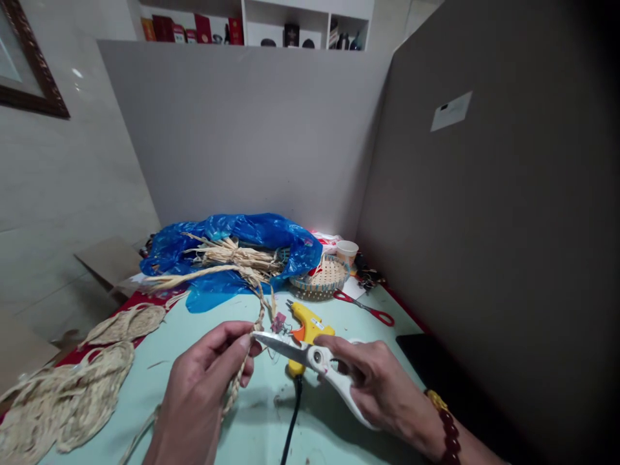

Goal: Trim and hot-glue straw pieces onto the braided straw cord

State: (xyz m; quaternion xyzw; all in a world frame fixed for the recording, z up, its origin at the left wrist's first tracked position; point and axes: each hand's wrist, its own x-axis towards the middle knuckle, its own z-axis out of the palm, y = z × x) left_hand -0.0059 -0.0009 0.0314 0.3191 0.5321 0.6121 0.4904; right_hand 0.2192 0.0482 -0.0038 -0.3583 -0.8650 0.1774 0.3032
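My left hand [203,381] pinches a braided straw cord [241,371] between thumb and fingers. The braid runs up toward a small pink clip [278,321]. My right hand [382,387] grips white-handled scissors [314,358]. Their blades point left, with the tips touching the braid right at my left fingertips. A bead bracelet [448,429] circles my right wrist. A yellow glue gun [306,332] lies on the pale green table [261,426] just behind the scissors, its black cable running toward me.
A blue plastic bag [232,242] holding a straw bundle [232,258] lies at the back. Woven straw pieces [68,394] lie at the left. A small woven basket [322,278], a paper cup [347,250] and red-handled scissors [365,307] sit at the back right. Grey partition walls [484,226] stand behind and right.
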